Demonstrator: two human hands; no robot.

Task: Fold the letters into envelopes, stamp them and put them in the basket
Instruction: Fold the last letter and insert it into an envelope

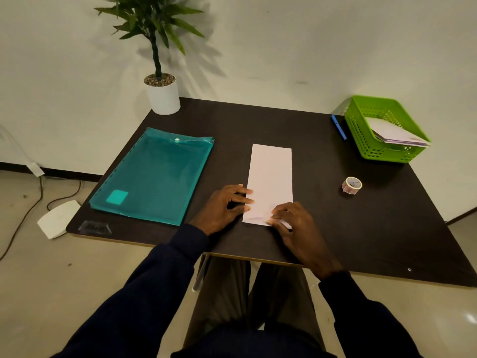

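The left hand (pixel 227 205), fingers straight, pressed the letter (pixel 271 174) at its 9 o'clock edge; the right hand (pixel 296 228) pinched its 5 o'clock corner.

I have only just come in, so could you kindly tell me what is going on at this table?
A person sits at a dark table, working on a long, folded white sheet. The left hand presses the sheet's left edge flat, while the right hand pinches up its near right corner. The green basket at the far right holds some folded papers. A tape roll sits untouched to the right of the sheet.
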